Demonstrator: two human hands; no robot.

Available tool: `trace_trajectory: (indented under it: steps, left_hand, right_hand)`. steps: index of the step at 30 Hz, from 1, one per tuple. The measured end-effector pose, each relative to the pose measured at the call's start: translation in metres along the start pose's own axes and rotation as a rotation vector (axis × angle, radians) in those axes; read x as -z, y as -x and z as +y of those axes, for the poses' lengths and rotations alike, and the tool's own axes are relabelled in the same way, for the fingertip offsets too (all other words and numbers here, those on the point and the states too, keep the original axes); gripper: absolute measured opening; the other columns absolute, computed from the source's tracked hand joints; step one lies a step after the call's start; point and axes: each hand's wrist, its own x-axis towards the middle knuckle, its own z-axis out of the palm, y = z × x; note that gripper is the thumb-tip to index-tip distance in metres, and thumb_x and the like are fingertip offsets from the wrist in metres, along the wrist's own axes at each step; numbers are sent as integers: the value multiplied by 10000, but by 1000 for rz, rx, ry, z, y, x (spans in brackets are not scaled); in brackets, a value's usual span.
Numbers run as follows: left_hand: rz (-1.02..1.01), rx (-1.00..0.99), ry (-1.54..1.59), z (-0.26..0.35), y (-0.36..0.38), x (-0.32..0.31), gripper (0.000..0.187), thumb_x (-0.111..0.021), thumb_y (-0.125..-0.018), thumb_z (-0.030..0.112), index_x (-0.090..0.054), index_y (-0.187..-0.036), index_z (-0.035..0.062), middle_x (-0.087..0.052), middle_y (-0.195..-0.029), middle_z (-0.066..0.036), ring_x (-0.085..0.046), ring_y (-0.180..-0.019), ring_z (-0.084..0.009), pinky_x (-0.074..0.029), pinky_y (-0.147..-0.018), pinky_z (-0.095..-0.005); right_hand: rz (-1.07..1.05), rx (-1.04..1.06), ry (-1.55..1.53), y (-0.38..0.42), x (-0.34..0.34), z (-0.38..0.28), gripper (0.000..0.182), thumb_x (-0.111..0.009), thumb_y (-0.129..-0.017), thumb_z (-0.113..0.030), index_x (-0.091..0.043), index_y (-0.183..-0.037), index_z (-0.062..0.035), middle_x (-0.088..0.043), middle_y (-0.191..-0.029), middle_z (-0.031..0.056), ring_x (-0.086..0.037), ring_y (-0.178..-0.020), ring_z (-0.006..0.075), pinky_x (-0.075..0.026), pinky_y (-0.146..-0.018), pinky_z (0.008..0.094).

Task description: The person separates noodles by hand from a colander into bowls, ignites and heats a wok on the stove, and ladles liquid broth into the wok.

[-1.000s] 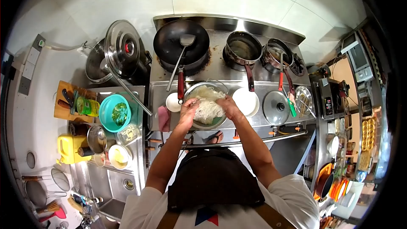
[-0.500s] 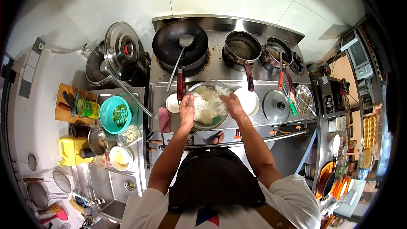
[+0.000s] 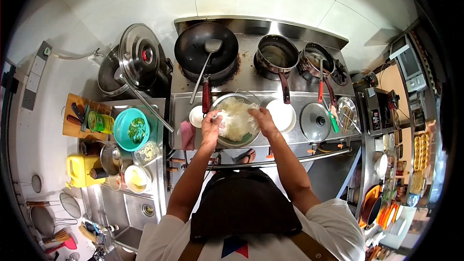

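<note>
The noodles, densely bunched a second ago, now spread looser.

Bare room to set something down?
Bare: narrow stovetop strip between wok and middle pot; sink floor around its drain. Crowded: left hand, right hand and noodles at the metal bowl, between small white bowl and large white bowl.

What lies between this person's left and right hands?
In the head view, a loose mass of thin, pale noodles lies between the left hand and the right hand, with a metal bowl beneath.
</note>
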Motion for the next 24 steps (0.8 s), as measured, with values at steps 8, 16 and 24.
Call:
trace_trajectory:
  steps: [8, 16, 24]
  left_hand:
    - [-209, 65, 109, 15, 16, -29, 354, -473, -962, 347, -544, -1197, 92, -544, -1131, -31, -501, -999, -130, -407, -904, -328]
    - [-372, 207, 318, 40, 27, -20, 591, -334, -963, 523, -397, -1320, 57, -435, -1342, -139, -494, -1164, -285, -383, -992, -421]
    - [-212, 165, 295, 26, 24, -6, 608, -369, -970, 471, -395, -1281, -50, -504, -1250, -211, -520, -1143, -311, -411, -994, -411]
  right_hand:
    - [-82, 16, 136, -9, -18, 22, 632, -757, -752, -276, -469, -1169, 103, -595, -1075, 158, -588, -887, 194, -502, -712, 288]
    - [-93, 112, 91, -4, -16, -3, 432, -688, -758, -131, -547, -1123, 53, -641, -954, 102, -605, -804, 174, -507, -707, 291]
    - [43, 15, -123, 4, 52, -51, 467, -685, -727, -61, -537, -1157, 44, -639, -992, 114, -613, -883, 211, -453, -876, 318]
